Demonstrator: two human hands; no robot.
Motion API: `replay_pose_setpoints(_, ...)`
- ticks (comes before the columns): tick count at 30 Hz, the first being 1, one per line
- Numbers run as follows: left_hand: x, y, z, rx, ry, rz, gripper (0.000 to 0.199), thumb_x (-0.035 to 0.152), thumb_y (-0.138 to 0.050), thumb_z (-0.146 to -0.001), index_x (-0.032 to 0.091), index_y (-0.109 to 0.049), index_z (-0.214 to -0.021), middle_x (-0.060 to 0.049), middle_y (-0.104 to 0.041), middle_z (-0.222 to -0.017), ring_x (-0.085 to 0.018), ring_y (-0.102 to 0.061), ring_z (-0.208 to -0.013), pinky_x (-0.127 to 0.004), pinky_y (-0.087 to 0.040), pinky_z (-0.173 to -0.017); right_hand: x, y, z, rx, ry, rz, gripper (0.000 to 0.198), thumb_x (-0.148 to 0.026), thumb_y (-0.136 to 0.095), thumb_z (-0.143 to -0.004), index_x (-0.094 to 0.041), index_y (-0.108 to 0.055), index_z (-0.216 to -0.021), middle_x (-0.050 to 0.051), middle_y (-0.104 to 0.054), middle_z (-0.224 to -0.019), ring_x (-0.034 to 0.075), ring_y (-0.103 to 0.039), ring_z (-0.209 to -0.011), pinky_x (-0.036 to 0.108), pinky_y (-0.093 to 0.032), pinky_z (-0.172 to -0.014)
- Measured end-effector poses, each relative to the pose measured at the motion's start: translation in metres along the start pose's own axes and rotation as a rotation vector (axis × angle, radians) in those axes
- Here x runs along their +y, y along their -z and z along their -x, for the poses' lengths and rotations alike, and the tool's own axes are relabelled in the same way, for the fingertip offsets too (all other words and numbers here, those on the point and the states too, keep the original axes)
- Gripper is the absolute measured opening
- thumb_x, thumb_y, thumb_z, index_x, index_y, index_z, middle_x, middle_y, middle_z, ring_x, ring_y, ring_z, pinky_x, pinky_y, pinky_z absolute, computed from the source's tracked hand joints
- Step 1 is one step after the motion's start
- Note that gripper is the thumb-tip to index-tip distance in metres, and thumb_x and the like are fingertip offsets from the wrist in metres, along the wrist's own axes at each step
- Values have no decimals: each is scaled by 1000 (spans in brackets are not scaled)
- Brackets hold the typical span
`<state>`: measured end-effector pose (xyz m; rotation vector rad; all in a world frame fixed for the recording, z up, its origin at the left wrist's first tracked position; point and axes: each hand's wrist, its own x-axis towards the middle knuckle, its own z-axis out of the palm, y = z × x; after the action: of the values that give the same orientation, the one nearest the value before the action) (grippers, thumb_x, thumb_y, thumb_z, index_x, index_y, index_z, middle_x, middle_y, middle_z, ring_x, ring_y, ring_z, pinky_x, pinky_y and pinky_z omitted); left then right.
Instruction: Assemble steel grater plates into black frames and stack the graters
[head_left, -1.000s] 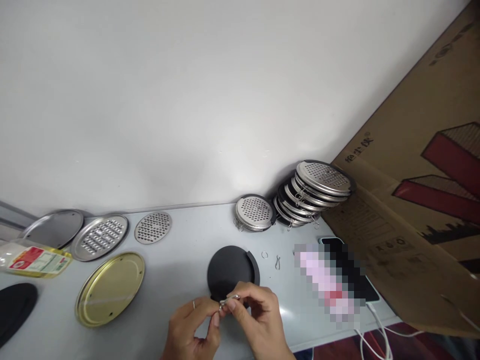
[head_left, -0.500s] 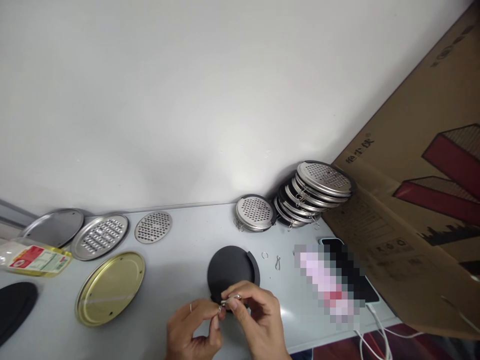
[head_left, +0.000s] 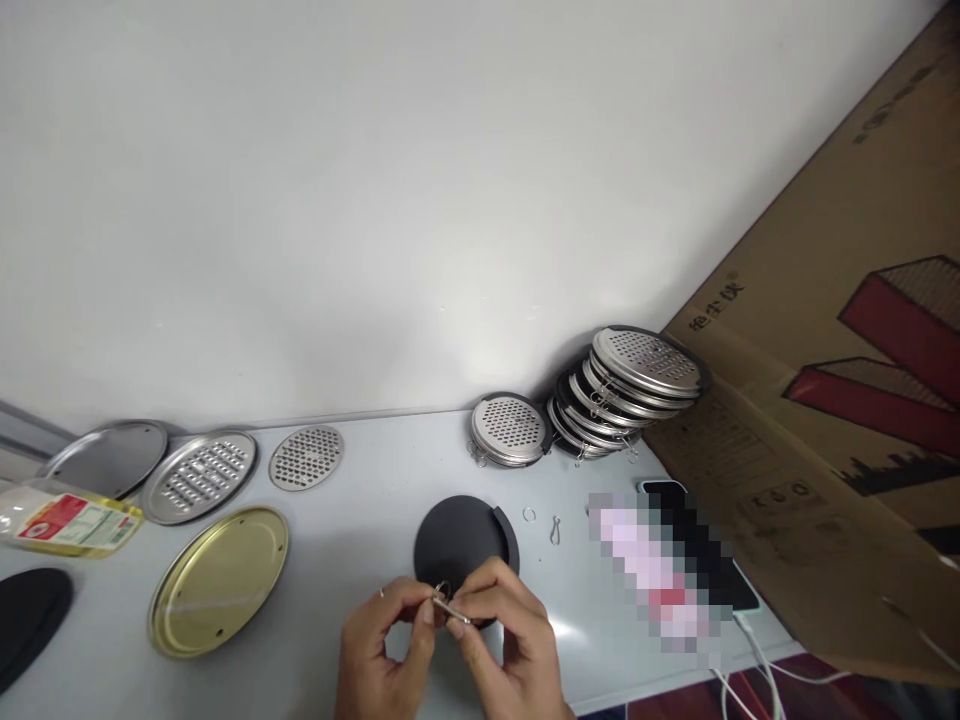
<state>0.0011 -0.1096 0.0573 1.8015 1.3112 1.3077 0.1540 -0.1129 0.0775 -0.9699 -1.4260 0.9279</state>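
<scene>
A plain pale wall [head_left: 375, 200] backs the grey surface [head_left: 367, 540], with a big cardboard box [head_left: 757, 480] at two o'clock from the hands. A small metal clip [head_left: 454, 612] and a metal ring [head_left: 444, 588] sit between them, seen over the near part of a black disc [head_left: 457, 540]. The fingers of the left hand [head_left: 364, 635] pinch where ring and clip meet; those of the right hand [head_left: 529, 635] pinch the clip's other end (whether the ring is threaded, I cannot tell). A loose ring [head_left: 529, 515] lies at one o'clock, a spare clip [head_left: 556, 530] at two. Such fingertip holds look precarious: if the left thumb slid, the ring could spring off and roll away. Forcing the clip might bend its wire, or snap it onto skin.
</scene>
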Motion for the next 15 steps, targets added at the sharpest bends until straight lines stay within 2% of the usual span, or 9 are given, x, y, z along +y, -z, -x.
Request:
replay_pose_setpoints(4,1,5,-3,-62,-51,74,15,18,-53,-91,21,-68,-91,-2,-71,-78,-14,-69,-71,-21,-57,-65,9,5,2,-99,-39,73,12,-15,-59,-89,-21,-66,-82,2,-61,-70,16,-56,-63,26,-43,-58)
replay_pose_setpoints(7,-1,7,-6,-128,-52,97,13,17,-56,-90,21,-69,-89,-3,-70,-79,-15,-69,-74,-22,-58,-65,12,6,1,-115,-45,103,13,-15,-57,-90,-20,-66,-81,3,-62,-69,15,-56,-63,25,-43,-58)
replay_pose_setpoints(10,-4,5,-9,-113,-68,66,12,15,-61,-88,22,-70,-90,-3,-71,-85,-14,-70,-78,-21,-59,-67,12,6,-1,-137,-83,130,14,-17,-57,-89,-19,-67,-79,3,-62,-68,15,-56,-61,24,-44,-57)
replay_pose_setpoints(13,-9,3,-9,-65,-96,30,16,11,-63,-86,23,-71,-94,-2,-71,-89,-14,-70,-80,-21,-60,-69,13,5,-2,-167,-143,126,5,-19,-65,-83,-18,-69,-81,2,-62,-66,14,-56,-58,23,-44,-55)
replay_pose_setpoints(15,-13,3,-8,-36,-127,3,19,10,-64,-85,24,-71,-95,-2,-70,-89,-14,-70,-81,-22,-59,-72,15,5,-1,-142,-168,127,6,-21,-67,-83,-18,-71,-80,2,-62,-63,14,-55,-55,23,-44,-53)
